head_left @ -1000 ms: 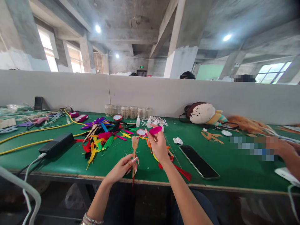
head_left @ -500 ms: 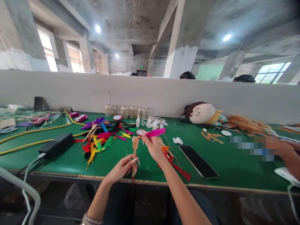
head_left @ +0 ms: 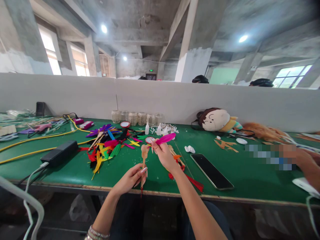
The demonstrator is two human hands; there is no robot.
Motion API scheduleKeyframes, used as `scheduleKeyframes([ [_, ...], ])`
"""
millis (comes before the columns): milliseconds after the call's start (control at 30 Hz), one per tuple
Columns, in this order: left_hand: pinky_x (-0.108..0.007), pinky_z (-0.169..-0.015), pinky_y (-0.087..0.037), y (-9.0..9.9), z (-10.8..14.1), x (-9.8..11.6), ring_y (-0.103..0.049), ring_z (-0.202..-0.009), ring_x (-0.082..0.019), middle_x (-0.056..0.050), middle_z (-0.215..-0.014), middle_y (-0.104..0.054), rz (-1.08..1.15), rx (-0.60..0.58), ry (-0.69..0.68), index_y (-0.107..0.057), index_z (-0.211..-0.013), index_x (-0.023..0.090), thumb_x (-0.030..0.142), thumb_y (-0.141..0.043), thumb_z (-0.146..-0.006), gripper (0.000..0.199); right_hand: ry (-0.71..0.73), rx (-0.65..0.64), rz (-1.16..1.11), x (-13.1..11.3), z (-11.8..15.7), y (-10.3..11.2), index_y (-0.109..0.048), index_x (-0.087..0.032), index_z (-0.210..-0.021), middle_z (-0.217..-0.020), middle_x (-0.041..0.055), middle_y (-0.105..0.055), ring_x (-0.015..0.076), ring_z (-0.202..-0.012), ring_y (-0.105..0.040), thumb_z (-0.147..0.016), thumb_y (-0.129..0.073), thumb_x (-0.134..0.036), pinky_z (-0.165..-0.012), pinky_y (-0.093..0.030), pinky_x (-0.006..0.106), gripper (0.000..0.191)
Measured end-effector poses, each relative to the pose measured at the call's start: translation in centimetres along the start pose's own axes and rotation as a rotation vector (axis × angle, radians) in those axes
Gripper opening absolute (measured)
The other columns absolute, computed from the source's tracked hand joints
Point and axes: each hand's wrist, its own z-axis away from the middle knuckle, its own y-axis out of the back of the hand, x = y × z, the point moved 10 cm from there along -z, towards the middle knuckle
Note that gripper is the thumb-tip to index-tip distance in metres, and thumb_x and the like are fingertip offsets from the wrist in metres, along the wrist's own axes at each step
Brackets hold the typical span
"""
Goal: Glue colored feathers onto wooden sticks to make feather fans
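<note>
My left hand [head_left: 130,178] is closed round the lower shaft of a pale wooden handle [head_left: 144,153] with a wider, rounded top, held upright near the table's front edge. A thin red cord [head_left: 141,192] hangs below it. My right hand [head_left: 164,156] pinches a magenta feather [head_left: 167,138] by its quill end, close beside the top of the handle; whether the two touch I cannot make out. Behind them lies a round red-rimmed lid [head_left: 150,140]. A heap of coloured feathers [head_left: 103,150] spreads to the left. Wooden sticks with a red tassel [head_left: 196,183] lie right of my right hand.
Glass jars [head_left: 133,118] stand along the white partition [head_left: 75,95], with small white squeeze bottles [head_left: 147,128] before them. A phone [head_left: 211,171], a plush doll [head_left: 216,120] and a black power adapter [head_left: 60,153] rest on the green table. Another person's arm [head_left: 308,166] reaches in at right.
The magenta feather now tilts up slightly more and looks a little shorter in view. Both hands stay in nearly the same place, with the wooden handle still upright.
</note>
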Motion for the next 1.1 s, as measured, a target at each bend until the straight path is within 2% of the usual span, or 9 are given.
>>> scheduleKeyframes([
  [367,-0.016,-0.034,-0.021,0.00,0.04,0.21,-0.031,-0.037,-0.001,0.006,-0.059,-0.047,-0.045,0.020,-0.009,-0.047,-0.085,0.016,0.051,-0.045,-0.079,0.035,0.056,0.057,0.061,-0.28,0.04,0.32,-0.046,-0.020,-0.061,-0.057,-0.0033,-0.043,0.0107,-0.054,-0.040,-0.081,-0.044,-0.043,-0.053,-0.032,0.024,0.030],
  [667,-0.015,-0.033,-0.021,-0.09,0.16,0.17,-0.030,-0.037,-0.001,0.006,-0.058,-0.046,-0.038,0.019,-0.012,-0.046,-0.084,0.016,0.051,-0.045,-0.079,0.035,0.091,0.031,0.068,-0.51,0.01,0.11,-0.047,-0.021,-0.068,-0.059,-0.0032,-0.043,0.0113,-0.055,-0.041,-0.083,-0.040,-0.042,-0.053,-0.032,0.024,0.027],
  [933,-0.015,-0.034,-0.020,-0.20,0.21,0.34,-0.028,-0.037,0.000,0.007,-0.059,-0.044,-0.019,-0.006,-0.005,-0.045,-0.082,0.016,0.050,-0.045,-0.080,0.033,0.055,-0.052,0.025,0.13,0.24,-0.50,-0.049,-0.019,-0.063,-0.058,-0.0044,-0.042,0.0092,-0.055,-0.040,-0.080,-0.045,-0.046,-0.053,-0.032,0.022,0.032],
  [1100,-0.015,-0.034,-0.019,-0.36,0.29,0.35,-0.027,-0.038,0.000,0.007,-0.059,-0.043,-0.006,-0.021,0.003,-0.045,-0.083,0.016,0.049,-0.044,-0.081,0.033,0.071,-0.021,0.020,-0.07,0.21,-0.66,-0.051,-0.019,-0.061,-0.053,-0.0048,-0.040,0.0093,-0.052,-0.038,-0.077,-0.048,-0.046,-0.051,-0.030,0.022,0.031],
])
